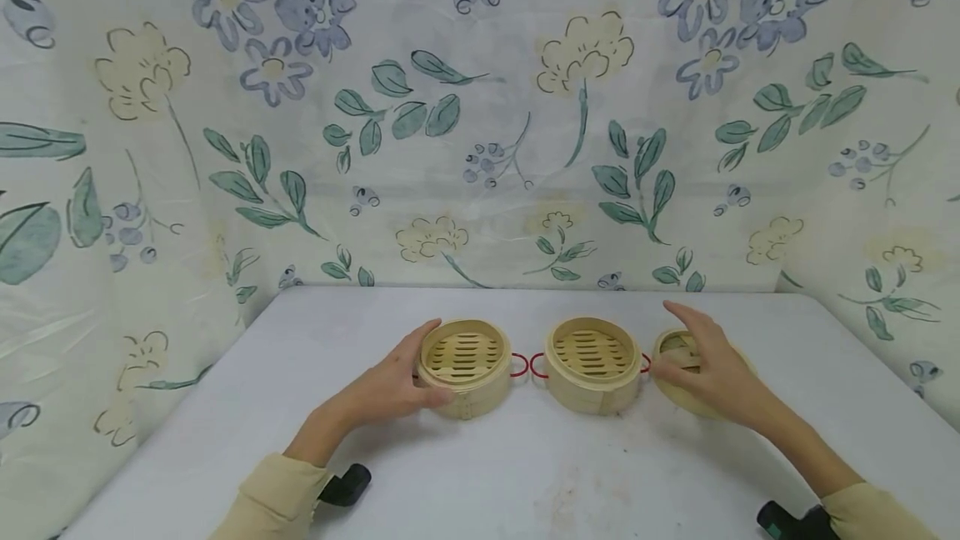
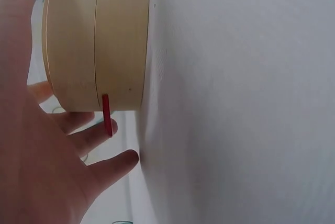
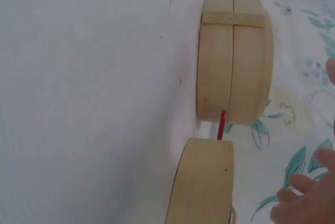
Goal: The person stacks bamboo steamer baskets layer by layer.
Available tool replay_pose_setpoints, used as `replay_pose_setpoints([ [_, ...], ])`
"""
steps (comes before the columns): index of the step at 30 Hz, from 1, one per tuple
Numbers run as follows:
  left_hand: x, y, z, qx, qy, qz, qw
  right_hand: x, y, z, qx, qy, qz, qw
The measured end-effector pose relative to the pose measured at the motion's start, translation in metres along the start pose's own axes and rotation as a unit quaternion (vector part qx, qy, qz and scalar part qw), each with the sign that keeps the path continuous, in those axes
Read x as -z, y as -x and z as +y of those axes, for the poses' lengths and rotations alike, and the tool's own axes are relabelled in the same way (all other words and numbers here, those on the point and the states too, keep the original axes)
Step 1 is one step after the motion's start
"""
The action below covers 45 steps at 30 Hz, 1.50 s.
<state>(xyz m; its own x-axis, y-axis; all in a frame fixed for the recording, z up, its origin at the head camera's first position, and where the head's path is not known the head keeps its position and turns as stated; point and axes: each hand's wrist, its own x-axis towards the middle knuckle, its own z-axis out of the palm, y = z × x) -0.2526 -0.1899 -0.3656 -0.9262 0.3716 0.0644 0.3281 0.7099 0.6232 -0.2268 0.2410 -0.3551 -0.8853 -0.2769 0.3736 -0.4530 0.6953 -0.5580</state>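
Observation:
A bamboo steamer (image 1: 480,394) with a slotted insert and red side loops stands on the left of a row. My left hand (image 1: 390,377) holds its left side, thumb along the front wall and forefinger by the back rim. The left wrist view shows the other fingers spread around the red loop (image 2: 107,116). A second slotted bamboo steamer (image 1: 596,394) stands in the middle. At the right end lies a round bamboo lid (image 1: 675,344) with a woven top, largely hidden by my right hand (image 1: 708,373). That hand is over it, fingers straight and apart.
The three bamboo pieces stand in a row on a white table (image 1: 465,482) toward its back edge. Brownish smudges (image 1: 577,494) mark the tabletop in front. A floral cloth (image 1: 510,215) hangs behind and along both sides.

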Motion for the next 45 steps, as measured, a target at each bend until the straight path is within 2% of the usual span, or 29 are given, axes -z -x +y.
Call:
replay_pose_setpoints([
  [6, -0.003, 0.001, -0.001, 0.000, 0.003, -0.006, 1.0000, -0.021, 0.001, -0.005, 0.001, -0.009, -0.034, 0.999],
  [12, -0.005, 0.003, -0.001, -0.001, -0.003, -0.001, 1.0000, -0.031, 0.000, -0.008, 0.001, -0.016, -0.048, 0.999],
  [25, -0.005, 0.003, -0.002, 0.046, 0.004, -0.012, 0.9988, -0.050, -0.012, -0.002, -0.017, -0.016, -0.073, 0.997],
  [37, -0.007, 0.003, 0.005, 0.036, 0.009, -0.015, 0.9992, -0.057, -0.017, -0.002, 0.000, 0.077, -0.077, 0.994],
  [45, -0.009, 0.000, 0.005, 0.021, 0.015, 0.000, 0.9997, -0.059, -0.018, -0.006, -0.009, 0.093, -0.073, 0.993],
])
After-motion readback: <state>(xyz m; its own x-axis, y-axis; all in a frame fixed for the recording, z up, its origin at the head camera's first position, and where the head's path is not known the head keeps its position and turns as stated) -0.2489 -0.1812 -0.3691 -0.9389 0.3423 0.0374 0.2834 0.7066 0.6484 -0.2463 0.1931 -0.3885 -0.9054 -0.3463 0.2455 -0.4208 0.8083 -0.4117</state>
